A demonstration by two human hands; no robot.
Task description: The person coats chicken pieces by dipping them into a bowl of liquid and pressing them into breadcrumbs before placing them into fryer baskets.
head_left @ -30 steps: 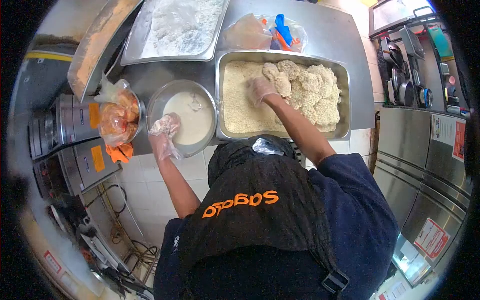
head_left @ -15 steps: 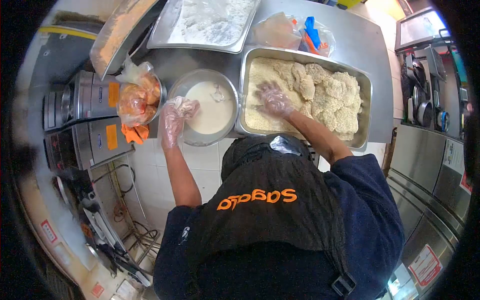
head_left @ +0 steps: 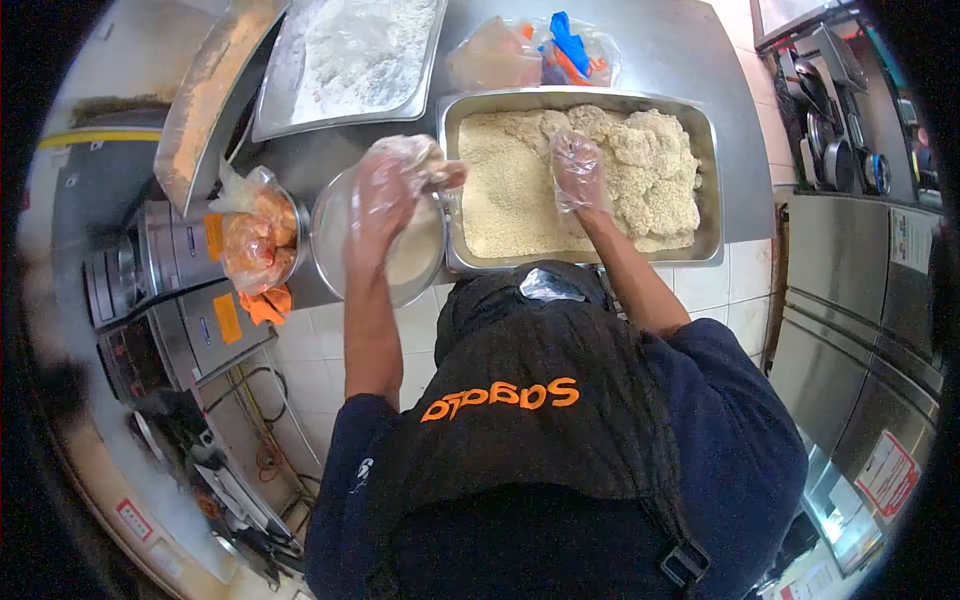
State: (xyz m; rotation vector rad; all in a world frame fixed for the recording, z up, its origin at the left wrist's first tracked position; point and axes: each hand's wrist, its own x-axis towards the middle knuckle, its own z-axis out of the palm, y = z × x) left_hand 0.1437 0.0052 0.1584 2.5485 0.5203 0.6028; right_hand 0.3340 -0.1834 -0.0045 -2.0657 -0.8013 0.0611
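My left hand point(head_left: 390, 185), in a clear plastic glove, is closed on a pale, wet-looking piece of food point(head_left: 445, 175). It is above the right part of a bowl of whitish liquid point(head_left: 415, 250), near the left rim of a deep metal tray point(head_left: 712, 250). My right hand point(head_left: 580, 172), also gloved, is over the middle of the tray, at the edge of the coated pieces point(head_left: 655, 175). Its fingers look curled, and what they hold, if anything, is hidden. Pale yellow crumbs point(head_left: 505, 190) fill the tray's left part.
A tray of white powder point(head_left: 355, 60) stands at the back left. Plastic bags point(head_left: 500, 58) lie behind the crumb tray. A bagged bowl of orange food point(head_left: 262, 235) and an orange cloth point(head_left: 265, 305) are at the left. A long metal pan point(head_left: 205, 110) leans nearby.
My left hand has risen and moved right with the food piece. My right hand has moved toward the coated pieces, its fingers now curled. The camera view has shifted slightly.
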